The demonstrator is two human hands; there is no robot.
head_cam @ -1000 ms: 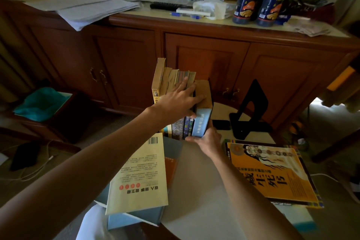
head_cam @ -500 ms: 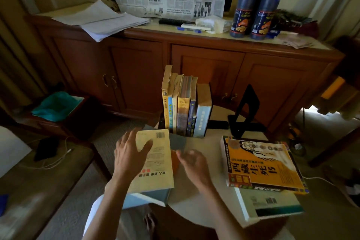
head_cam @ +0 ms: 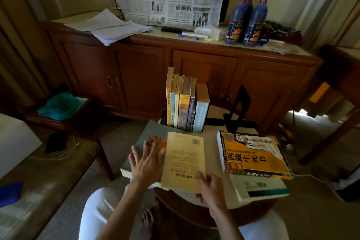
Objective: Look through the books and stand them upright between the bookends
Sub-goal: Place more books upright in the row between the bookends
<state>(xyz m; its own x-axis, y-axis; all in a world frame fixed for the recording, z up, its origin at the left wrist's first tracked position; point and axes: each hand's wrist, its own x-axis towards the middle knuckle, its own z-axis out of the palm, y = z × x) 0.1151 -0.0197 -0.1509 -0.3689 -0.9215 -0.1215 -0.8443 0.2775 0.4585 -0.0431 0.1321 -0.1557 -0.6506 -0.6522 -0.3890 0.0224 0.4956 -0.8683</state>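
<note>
My left hand point(head_cam: 146, 163) lies flat, fingers spread and straight, on the grey-covered book point(head_cam: 145, 138) at the near left of the round table point(head_cam: 212, 142). My right hand point(head_cam: 211, 189) holds the near right corner of the cream paperback point(head_cam: 184, 161) — fingers on its cover; the thumb cannot be seen. That paperback lies partly over the grey book. Farther back a row of upright books point(head_cam: 184, 103) stands; the black bookend point(head_cam: 238, 107) stands apart to its right. Near right — an orange book point(head_cam: 255, 158) lying on a white-and-teal book point(head_cam: 261, 189).
</note>
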